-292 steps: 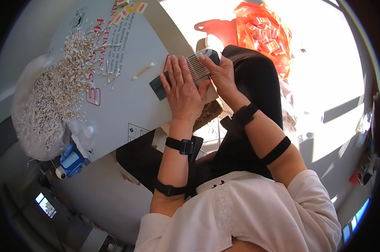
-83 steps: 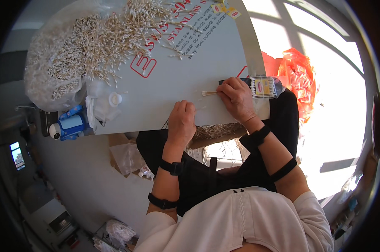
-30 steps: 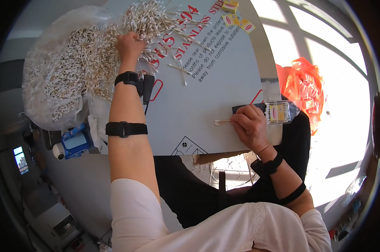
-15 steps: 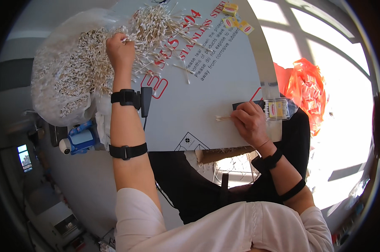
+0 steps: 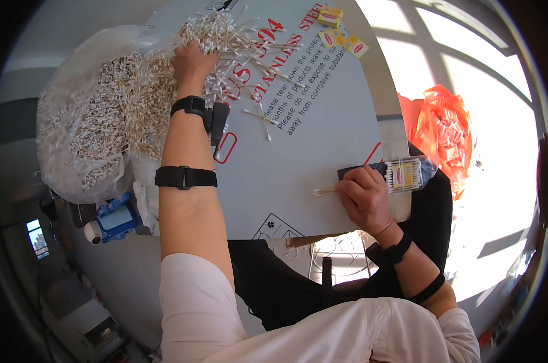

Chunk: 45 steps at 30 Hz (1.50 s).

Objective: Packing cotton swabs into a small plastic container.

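Observation:
My left hand (image 5: pixel 191 60) reaches far across the grey sheet (image 5: pixel 298 163) into a big heap of cotton swabs (image 5: pixel 135 103), fingers closed down among them. My right hand (image 5: pixel 362 196) rests near the sheet's near edge and pinches a small bundle of swabs (image 5: pixel 323 192) that sticks out to the left. Just right of it lies a small clear packet of swabs (image 5: pixel 405 175) on a dark pad (image 5: pixel 353 172).
A clear plastic bag (image 5: pixel 68 151) full of swabs spreads at the left. Loose swabs (image 5: pixel 265 115) lie mid-sheet. Small yellow packets (image 5: pixel 340 36) sit at the far edge. An orange bag (image 5: pixel 446 136) is at the right, a blue object (image 5: pixel 113 218) below the heap.
My left arm has stretched from the near edge out to the swab heap and moved rightward within it. The right hand has stayed put with its swabs.

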### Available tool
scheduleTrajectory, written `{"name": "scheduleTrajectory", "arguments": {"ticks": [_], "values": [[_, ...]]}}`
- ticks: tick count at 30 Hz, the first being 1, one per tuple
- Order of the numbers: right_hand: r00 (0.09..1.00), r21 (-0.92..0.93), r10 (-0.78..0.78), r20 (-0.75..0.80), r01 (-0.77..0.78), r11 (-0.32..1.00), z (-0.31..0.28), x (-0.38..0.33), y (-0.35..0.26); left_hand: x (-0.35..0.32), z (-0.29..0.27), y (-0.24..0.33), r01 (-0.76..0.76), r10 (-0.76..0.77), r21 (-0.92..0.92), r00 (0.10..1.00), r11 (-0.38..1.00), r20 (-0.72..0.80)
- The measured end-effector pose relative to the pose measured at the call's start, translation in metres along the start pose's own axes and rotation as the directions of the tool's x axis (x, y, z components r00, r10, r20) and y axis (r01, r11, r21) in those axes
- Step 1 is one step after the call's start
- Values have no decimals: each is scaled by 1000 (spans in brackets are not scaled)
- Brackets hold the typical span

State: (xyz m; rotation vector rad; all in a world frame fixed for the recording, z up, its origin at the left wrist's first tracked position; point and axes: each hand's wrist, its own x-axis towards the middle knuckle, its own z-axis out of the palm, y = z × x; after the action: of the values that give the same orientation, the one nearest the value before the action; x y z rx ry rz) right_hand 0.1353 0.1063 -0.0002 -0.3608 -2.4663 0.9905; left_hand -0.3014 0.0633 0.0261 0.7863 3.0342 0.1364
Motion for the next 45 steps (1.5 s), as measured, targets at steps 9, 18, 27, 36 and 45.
{"name": "scheduleTrajectory", "arguments": {"ticks": [9, 18, 27, 36, 45], "values": [[998, 9, -21, -56, 22, 1000, 5, 0, 1, -25, -59, -28, -36, 17, -58, 955, 998, -295], [998, 2, -24, -56, 24, 1000, 5, 0, -1, -56, -38, -64, -138, 88, -425, 987, 895, -134], [998, 21, -31, -45, 32, 999, 2, 0, -2, -76, -14, -13, -84, 88, 62, 995, 994, -55], [998, 36, -25, -56, 27, 999, 4, -5, 4, -110, -61, 10, -108, 96, -18, 944, 994, -315], [997, 62, -40, -69, 44, 997, 8, -5, 4, -170, -10, 16, -328, 163, -397, 904, 857, -394]]}}
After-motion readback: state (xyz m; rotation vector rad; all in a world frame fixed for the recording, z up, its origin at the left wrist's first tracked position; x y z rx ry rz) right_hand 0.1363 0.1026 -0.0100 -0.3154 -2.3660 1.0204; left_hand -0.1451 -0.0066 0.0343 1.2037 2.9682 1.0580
